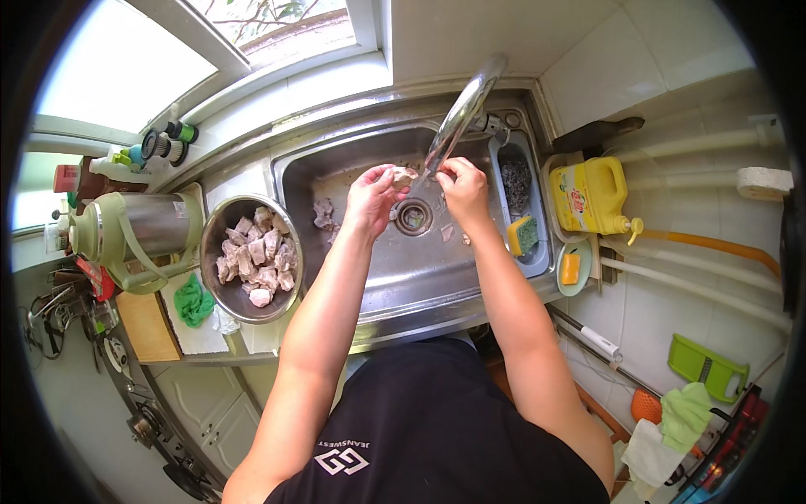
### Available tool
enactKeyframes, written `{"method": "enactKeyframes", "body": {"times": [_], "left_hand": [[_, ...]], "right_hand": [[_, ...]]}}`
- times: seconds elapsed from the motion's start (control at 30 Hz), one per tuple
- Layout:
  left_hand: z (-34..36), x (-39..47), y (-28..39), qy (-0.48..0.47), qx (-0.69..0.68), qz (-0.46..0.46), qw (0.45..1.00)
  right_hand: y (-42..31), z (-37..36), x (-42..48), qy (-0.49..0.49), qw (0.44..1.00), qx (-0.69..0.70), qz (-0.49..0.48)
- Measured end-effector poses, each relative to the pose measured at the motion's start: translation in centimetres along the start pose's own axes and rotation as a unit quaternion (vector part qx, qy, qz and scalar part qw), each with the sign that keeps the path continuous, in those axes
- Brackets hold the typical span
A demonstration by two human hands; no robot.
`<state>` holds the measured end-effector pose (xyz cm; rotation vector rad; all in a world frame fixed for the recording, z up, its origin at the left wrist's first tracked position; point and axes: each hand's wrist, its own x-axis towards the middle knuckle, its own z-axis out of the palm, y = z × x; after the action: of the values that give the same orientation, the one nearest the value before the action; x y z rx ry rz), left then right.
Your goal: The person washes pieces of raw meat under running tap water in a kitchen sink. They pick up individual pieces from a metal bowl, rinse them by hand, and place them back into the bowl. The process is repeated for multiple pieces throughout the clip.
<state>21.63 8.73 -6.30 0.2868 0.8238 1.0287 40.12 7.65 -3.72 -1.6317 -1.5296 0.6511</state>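
My left hand (373, 198) holds a pale brown chunk (403, 178), apparently meat on the bone, between thumb and fingers beside the thin water stream under the faucet (463, 116). Across the stream, my right hand (465, 192) has its thumb and fingertips drawn together; whether anything small is between them is unclear. Both hands are over the steel sink (403, 290), near its drain (414, 217). More such chunks (323, 214) lie at the left of the basin, partly behind my left arm. Small scraps (447, 233) rest right of the drain. A steel bowl (208, 252) of similar chunks (257, 252) stands left of the sink.
On the right are a blue caddy (543, 261) with a sponge (522, 236), a yellow detergent jug (585, 195), and orange soap (570, 269) in a dish. A green thermos flask (129, 233), green cloth (193, 301) and wooden board (148, 327) sit left.
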Motion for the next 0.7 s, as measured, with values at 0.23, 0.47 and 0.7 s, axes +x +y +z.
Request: {"method": "enactKeyframes", "body": {"times": [0.23,0.47,0.7], "left_hand": [[2.3,0.6,-0.6,-0.016,0.014,-0.005,1.0],[2.5,0.3,-0.4,0.02,0.155,0.082,0.984],[3.0,-0.4,0.2,0.008,0.243,0.143,0.959]], "right_hand": [[-2.5,-0.3,0.6,-0.029,0.996,0.084,-0.008],[-1.2,-0.3,1.5,-0.127,0.99,0.058,-0.028],[0.9,0.5,1.7,-0.209,0.956,0.181,0.101]]}}
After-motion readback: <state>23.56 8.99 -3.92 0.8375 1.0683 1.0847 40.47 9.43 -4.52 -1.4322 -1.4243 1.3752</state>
